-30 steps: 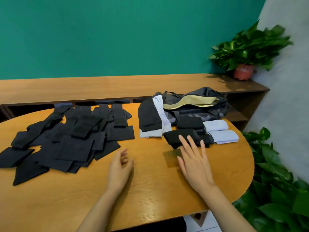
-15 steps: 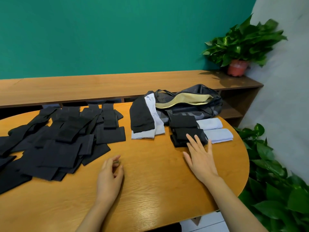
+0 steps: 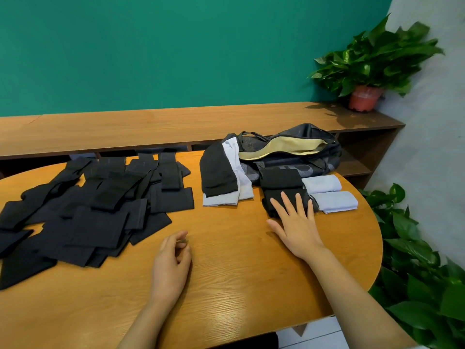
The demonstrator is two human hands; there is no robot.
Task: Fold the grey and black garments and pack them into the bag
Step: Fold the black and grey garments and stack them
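Right hand (image 3: pixel 298 226) fingers on folded black garment (image 3: pixel 281 197), left hand (image 3: pixel 171 263) apart

No legible text or labels

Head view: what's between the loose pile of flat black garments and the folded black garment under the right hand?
A long black garment lying over pale grey ones; the head view shows it.

I count one bag (image 3: pixel 289 157). Two folded black bundles (image 3: pixel 280 178), two grey bundles (image 3: pixel 320 183) beside them. One flat black piece (image 3: pixel 217 172) on pale layers (image 3: pixel 241 177). The black heap (image 3: pixel 100 210) on my left is too overlapped to count. One potted plant (image 3: pixel 364 96).
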